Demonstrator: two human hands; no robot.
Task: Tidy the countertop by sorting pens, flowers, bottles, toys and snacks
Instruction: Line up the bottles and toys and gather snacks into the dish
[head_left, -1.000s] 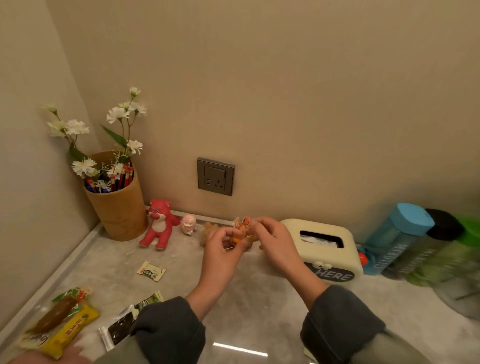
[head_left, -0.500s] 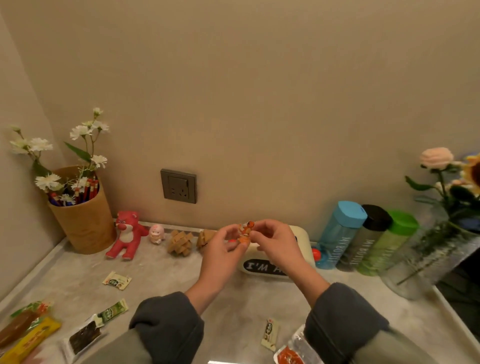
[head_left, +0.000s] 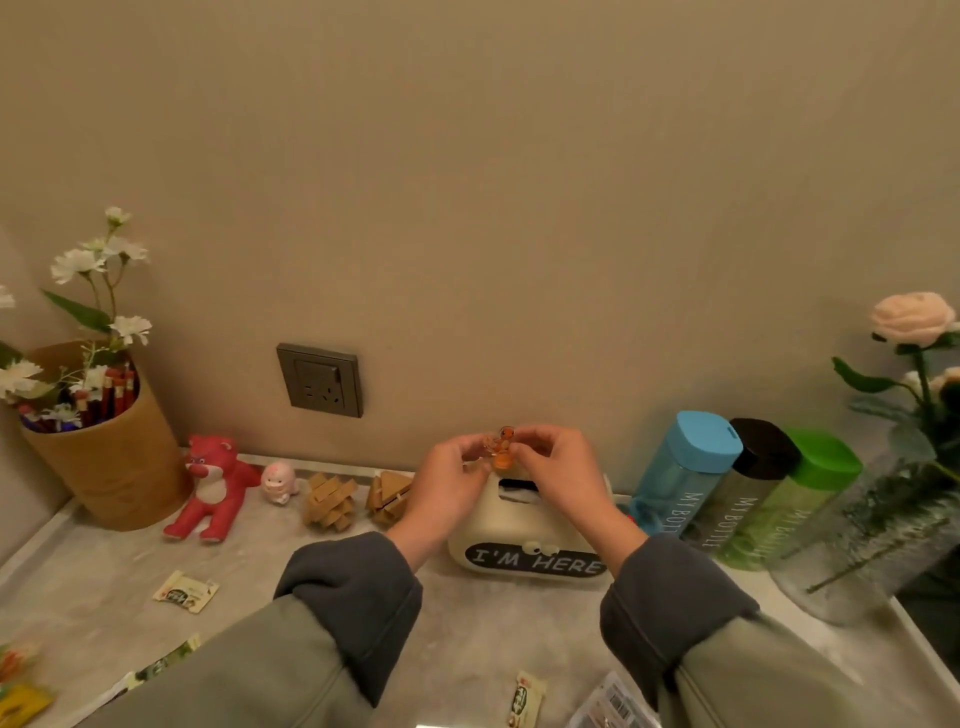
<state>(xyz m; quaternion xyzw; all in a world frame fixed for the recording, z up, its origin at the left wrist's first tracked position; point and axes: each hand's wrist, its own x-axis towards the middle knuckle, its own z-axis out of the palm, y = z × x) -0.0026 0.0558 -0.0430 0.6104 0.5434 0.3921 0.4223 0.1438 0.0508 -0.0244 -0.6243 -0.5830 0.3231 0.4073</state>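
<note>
My left hand (head_left: 447, 480) and my right hand (head_left: 556, 470) both pinch a small orange toy figure (head_left: 501, 447), held in the air above a cream tissue box (head_left: 524, 540). Along the wall stand a red bear toy (head_left: 213, 486), a small pink toy (head_left: 279, 482) and two wooden puzzles (head_left: 330, 501) (head_left: 388, 498). A brown holder (head_left: 111, 462) at the left has pens (head_left: 111, 392) and white flowers (head_left: 96, 260) in it. Three bottles stand at the right: blue (head_left: 685, 470), black (head_left: 748, 483), green (head_left: 795, 501). Snack packets (head_left: 186, 592) (head_left: 525, 699) lie on the counter.
A glass vase (head_left: 872, 540) with a pink rose (head_left: 911, 318) stands at the far right by the counter edge. A wall socket (head_left: 319, 380) is above the toys. More snack packs (head_left: 23, 701) lie at the lower left and one (head_left: 608, 706) at the bottom edge.
The view has swung right, so the vase and rose came into sight. Both hands carried the orange toy figure rightward and up, from beside the wooden puzzles to above the tissue box.
</note>
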